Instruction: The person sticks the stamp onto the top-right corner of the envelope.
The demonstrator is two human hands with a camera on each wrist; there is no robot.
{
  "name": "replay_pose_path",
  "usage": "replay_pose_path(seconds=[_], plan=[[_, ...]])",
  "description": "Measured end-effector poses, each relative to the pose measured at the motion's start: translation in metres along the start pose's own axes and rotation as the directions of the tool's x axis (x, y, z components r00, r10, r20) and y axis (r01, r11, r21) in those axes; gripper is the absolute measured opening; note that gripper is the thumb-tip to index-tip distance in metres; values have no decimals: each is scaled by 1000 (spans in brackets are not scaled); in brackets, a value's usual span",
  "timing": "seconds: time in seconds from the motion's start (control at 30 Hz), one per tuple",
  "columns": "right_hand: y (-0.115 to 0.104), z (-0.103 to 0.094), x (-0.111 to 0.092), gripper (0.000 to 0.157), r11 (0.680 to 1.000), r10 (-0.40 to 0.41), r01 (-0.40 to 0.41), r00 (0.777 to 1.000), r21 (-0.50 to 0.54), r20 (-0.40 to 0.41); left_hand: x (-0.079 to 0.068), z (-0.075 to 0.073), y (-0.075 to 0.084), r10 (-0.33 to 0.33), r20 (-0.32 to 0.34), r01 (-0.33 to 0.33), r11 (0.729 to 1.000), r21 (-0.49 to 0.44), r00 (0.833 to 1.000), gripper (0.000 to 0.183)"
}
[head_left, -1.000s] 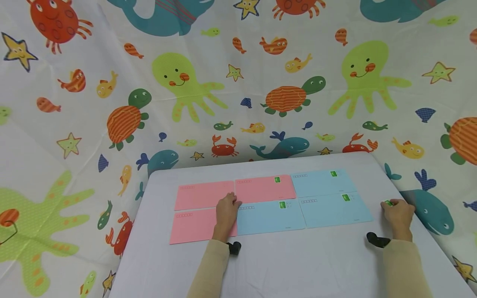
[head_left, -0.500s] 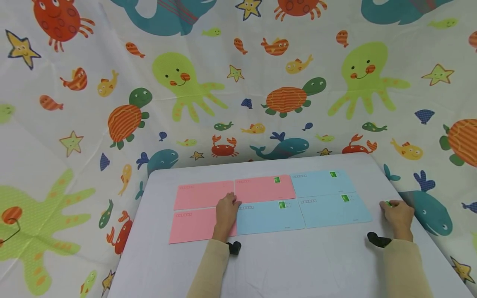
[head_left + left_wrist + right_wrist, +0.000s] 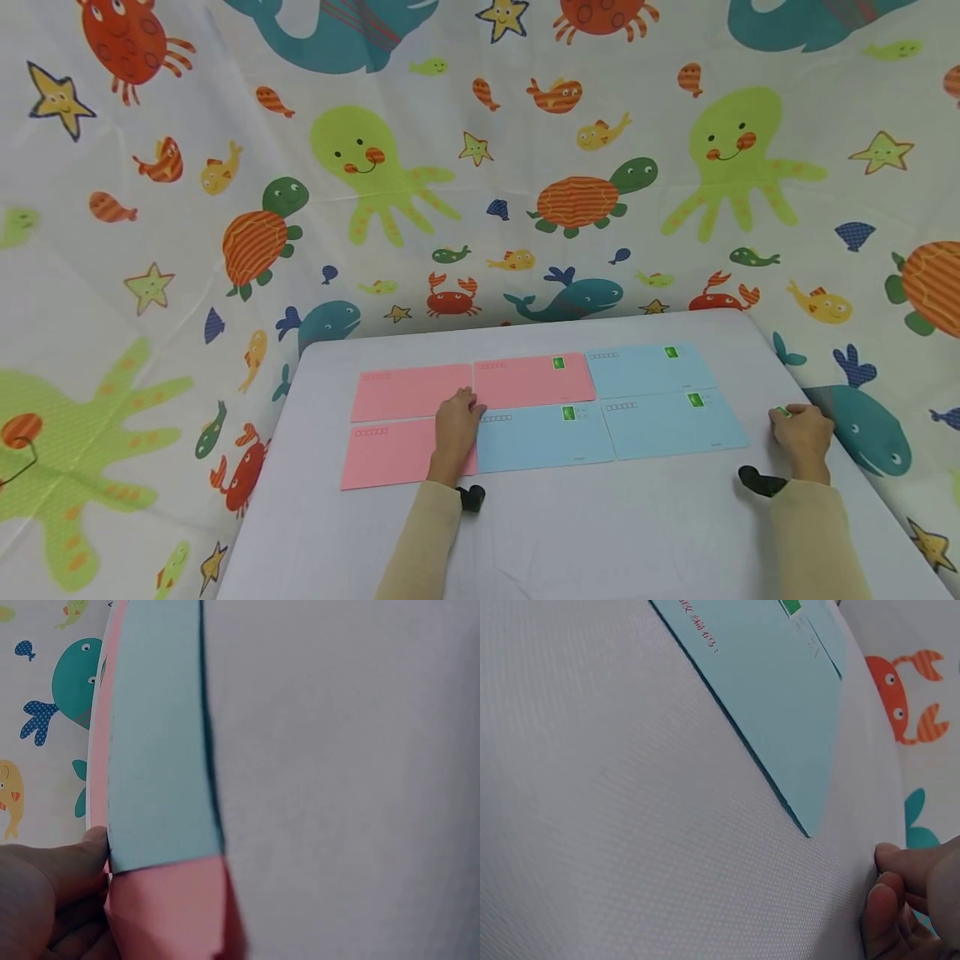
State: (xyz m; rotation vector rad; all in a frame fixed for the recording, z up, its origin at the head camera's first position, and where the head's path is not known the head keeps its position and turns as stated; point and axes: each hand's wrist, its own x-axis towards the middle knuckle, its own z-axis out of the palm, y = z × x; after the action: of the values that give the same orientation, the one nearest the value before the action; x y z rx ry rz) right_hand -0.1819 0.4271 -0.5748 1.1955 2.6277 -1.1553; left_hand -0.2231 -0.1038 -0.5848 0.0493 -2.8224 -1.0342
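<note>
Three pink envelopes and three blue envelopes lie in two rows on the white table. My left hand (image 3: 453, 437) rests over the lower-left pink envelope (image 3: 386, 457), its fingertips where that envelope meets the upper pink envelopes and the lower-middle blue envelope (image 3: 543, 442). In the left wrist view the thumb (image 3: 79, 855) lies along the envelopes' far side. Near the table's right edge, my right hand (image 3: 804, 435) pinches a small green stamp (image 3: 783, 411), mostly hidden by the fingers. The right wrist view shows its curled fingers (image 3: 881, 911) beside a blue envelope (image 3: 780, 712).
Green stamps sit at the upper right of the upper-middle pink envelope (image 3: 525, 385) and all three blue ones. The upper-left pink envelope (image 3: 405, 393) shows no stamp. White cloth covers the table (image 3: 600, 533). A sea-animal curtain (image 3: 480, 83) hangs behind and beside it.
</note>
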Motion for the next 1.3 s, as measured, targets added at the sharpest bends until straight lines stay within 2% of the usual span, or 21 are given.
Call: replay_pose_path(seconds=[0.33, 0.67, 0.83, 1.3], plan=[[-2, 1, -1, 54, 999, 28, -27, 999, 36, -18, 1, -2, 2, -5, 20, 4, 1000, 20, 1000, 35], [2, -2, 2, 50, 998, -18, 18, 1000, 55, -12, 1, -4, 3, -25, 48, 22, 999, 49, 999, 36], [6, -2, 2, 47, 997, -50, 51, 999, 62, -20, 3, -6, 2, 4, 25, -5, 999, 33, 1000, 28], [6, -1, 1, 53, 996, 16, -18, 1000, 88, 16, 6, -7, -3, 61, 45, -60, 998, -12, 997, 32]])
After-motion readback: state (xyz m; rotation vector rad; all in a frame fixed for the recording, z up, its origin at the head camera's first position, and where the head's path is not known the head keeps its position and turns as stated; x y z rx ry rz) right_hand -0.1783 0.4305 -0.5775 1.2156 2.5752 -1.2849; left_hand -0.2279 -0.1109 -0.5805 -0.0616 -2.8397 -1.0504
